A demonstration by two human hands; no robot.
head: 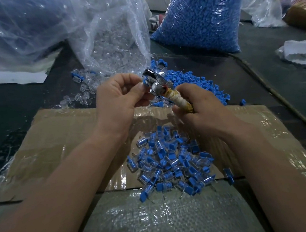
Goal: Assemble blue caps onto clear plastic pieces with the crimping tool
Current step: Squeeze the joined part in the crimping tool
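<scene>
Centrally, the left hand [119, 94] pinches a blue cap [145, 83], fingers clamped on it, at the crimping tool [161, 88] head. The right hand [202, 110] has its fingers wrapped round the tool's taped handle. Assembled pieces [172, 163] heap on cardboard [56, 141] at 6 o'clock. On the table [255, 57], loose blue caps [197, 81] lie at 1 o'clock and clear pieces [87, 88] at 11 o'clock.

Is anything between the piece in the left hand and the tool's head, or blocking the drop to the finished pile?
Nothing visible. The left hand pinches the blue piece right at the head of the tool, which the right hand grips. The finished pile lies uncovered on the cardboard below.
</scene>
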